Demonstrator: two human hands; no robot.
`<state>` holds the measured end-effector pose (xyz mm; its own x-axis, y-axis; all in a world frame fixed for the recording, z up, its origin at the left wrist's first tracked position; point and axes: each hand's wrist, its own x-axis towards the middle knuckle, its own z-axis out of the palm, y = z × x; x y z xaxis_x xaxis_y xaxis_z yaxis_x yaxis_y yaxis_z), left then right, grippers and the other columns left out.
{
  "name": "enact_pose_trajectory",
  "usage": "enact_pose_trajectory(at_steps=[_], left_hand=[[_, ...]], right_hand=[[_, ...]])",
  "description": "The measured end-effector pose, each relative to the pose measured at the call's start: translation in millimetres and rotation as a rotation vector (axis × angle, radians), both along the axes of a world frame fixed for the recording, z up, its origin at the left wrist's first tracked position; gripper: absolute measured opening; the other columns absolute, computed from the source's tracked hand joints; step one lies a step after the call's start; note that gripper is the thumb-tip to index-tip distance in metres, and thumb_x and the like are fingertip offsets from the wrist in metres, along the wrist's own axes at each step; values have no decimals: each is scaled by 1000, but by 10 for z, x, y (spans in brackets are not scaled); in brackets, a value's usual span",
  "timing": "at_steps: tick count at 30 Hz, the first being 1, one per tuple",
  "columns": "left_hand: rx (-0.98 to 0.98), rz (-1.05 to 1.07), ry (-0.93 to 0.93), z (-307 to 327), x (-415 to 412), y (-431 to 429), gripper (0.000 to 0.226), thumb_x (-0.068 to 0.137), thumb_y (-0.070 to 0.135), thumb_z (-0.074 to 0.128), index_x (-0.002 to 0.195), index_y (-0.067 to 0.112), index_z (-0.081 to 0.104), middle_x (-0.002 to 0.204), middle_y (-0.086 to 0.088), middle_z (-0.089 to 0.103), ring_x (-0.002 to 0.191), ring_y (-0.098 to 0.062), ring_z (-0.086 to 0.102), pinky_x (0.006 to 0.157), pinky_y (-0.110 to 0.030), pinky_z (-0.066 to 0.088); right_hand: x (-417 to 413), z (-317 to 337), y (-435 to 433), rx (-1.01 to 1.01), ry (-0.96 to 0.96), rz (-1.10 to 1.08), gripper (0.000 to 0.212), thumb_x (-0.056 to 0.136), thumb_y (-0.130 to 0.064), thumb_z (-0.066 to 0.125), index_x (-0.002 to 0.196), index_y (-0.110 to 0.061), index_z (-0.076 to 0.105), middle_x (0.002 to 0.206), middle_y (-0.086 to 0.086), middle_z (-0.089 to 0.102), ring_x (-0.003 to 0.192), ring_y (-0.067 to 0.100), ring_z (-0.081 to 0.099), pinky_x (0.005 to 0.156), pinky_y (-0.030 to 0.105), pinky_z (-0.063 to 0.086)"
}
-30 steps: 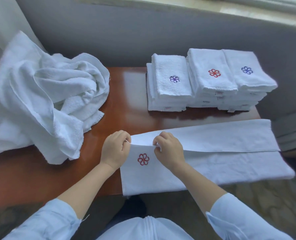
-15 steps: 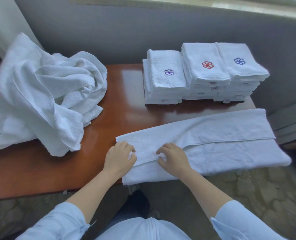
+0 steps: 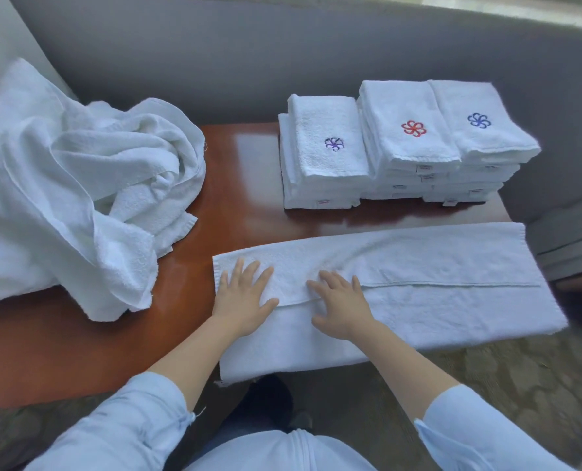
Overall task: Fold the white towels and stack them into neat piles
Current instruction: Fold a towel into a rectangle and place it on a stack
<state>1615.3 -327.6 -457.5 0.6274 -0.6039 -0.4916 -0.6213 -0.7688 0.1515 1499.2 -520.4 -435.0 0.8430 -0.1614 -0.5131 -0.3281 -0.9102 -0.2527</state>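
Quietly, a person in pale blue sleeves (image 3: 136, 423) pressed both palms onto a long white towel (image 3: 435, 300) spread along the near edge of a glossy reddish-brown table (image 3: 242, 185), in the lower centre of the frame. The left hand (image 3: 243, 297) lay flat near the towel's left end, fingers straight and spread. The right hand (image 3: 342, 305), just beside it, was likewise open, its fingers resting across the hem of the upper layer. Neither hand gripped anything.

The towel was folded lengthwise, the top layer ending in a stitched edge that ran toward the right of the frame, and its right end reached past the table's corner.

At upper right, three piles of folded towels stood side by side and touching at the back of the table. The left pile (image 3: 323, 164) was lower and topped by a purple embroidered flower, the middle pile (image 3: 401, 147) carried a red one and the right pile (image 3: 479, 137) a blue one.

Along the left of the frame, a loose heap of crumpled white towels (image 3: 78, 185) covered that end of the table. A grey wall (image 3: 282, 56) rose behind, and mottled stone flooring (image 3: 520, 379) showed at lower right.
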Motion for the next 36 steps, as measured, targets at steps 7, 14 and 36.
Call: enact_pose_trajectory(at_steps=[7, 14, 36], left_hand=[[76, 18, -55, 49, 578, -19, 80, 95, 65, 34, 156, 33, -7, 164, 2, -16, 150, -26, -20, 120, -52, -6], [34, 50, -107, 77, 546, -217, 92, 86, 55, 53, 156, 19, 6, 165, -7, -6, 150, -27, -17, 121, -46, -8], [-206, 70, -131, 79, -290, -1640, 52, 87, 0, 46, 134, 24, 45, 128, 4, 47, 120, -17, 42, 67, -26, 33]], right_hand=[[510, -30, 31, 83, 19, 12, 76, 83, -27, 57, 152, -32, 26, 164, -4, 7, 152, 15, 0, 120, 52, -10], [378, 46, -201, 160, -244, -105, 54, 87, -20, 59, 140, -23, 51, 144, -6, 47, 136, 13, 39, 123, 41, 6], [-297, 6, -1656, -207, -247, 3, 31, 72, 4, 55, 100, -8, 62, 97, 7, 57, 86, 30, 53, 58, 30, 28]])
